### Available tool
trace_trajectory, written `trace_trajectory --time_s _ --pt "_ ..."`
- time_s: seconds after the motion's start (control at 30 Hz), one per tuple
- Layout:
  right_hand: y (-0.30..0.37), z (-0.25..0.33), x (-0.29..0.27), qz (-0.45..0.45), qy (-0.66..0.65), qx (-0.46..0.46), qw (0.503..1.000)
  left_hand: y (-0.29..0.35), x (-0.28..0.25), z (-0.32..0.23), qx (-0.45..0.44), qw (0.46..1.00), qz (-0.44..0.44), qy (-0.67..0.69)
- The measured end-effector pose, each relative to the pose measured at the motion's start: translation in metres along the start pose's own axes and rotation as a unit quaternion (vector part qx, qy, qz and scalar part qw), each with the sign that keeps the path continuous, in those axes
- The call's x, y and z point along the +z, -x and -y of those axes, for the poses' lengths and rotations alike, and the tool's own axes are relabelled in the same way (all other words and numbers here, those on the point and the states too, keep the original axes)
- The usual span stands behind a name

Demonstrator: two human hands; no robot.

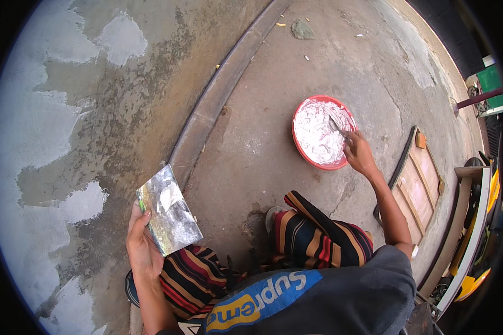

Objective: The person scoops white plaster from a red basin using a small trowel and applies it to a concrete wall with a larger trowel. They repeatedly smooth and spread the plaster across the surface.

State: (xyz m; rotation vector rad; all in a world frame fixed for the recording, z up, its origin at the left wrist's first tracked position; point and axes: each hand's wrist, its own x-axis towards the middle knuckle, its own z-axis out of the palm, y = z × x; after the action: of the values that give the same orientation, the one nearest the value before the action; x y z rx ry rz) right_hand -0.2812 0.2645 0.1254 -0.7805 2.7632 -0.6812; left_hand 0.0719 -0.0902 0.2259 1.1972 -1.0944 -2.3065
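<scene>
My left hand [141, 243] grips a thin rectangular board [176, 223] by its edge, thumb on top. White paste is smeared over its grey, shiny face, and a larger dab [166, 196] sits near the far end. My right hand [359, 152] reaches forward and is closed round a narrow metal tool [335, 125]. Its tip rests in the white paste [312, 127] filling a round red basin [297, 144] on the ground. Whether the tool is a spoon or a putty knife, I cannot tell.
At my left rises a grey wall [128, 106] with pale coated patches; a raised strip [207, 114] runs along its foot. A stone [302, 29] lies far ahead on the concrete floor [251, 134]. A wooden-framed panel [418, 181] and yellow-and-black objects [475, 285] are at right.
</scene>
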Motion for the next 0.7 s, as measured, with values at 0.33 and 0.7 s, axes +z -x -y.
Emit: trace_trajectory --time_s 0.33,0.7 --pt "0.044 -0.003 0.062 -0.082 0.208 -0.066 0.972 -0.029 -0.030 0.009 0.016 0.999 0.035 -0.029" --pt "0.096 0.356 -0.041 0.686 -0.372 -0.529 0.334 -0.085 0.005 0.019 0.001 0.995 0.101 -0.016"
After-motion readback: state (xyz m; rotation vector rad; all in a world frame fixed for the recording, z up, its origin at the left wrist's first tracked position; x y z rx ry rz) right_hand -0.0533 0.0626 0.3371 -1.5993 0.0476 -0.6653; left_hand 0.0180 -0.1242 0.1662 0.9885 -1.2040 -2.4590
